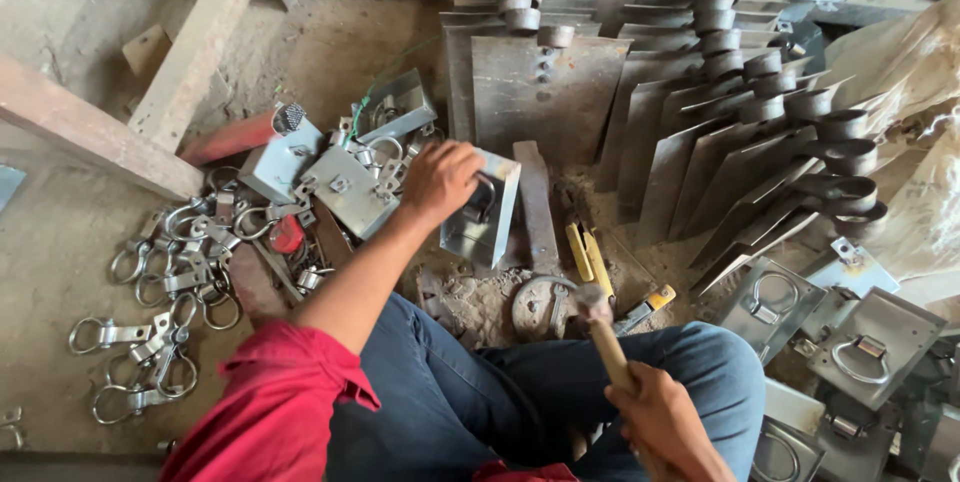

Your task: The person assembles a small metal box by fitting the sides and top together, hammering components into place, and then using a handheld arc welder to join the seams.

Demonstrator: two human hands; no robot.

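Left hand point(438, 180) gripped square metal plate point(483, 210) on floor, centre | right hand point(668, 422) clutched hammer point(606, 342) at 5 o'clock | finished ring-plates point(868, 344) at 4 o'clock | loose ring clips point(170, 282) at 9 o'clock unassembled.

Soft, even daylight falls from about twelve o'clock; shadows are faint, the hammer point(600, 327) is motion-blurred, and edges bend slightly.

grey metal plate point(487, 212) tilted on edge, wood-handled hammer point(604, 337) raised
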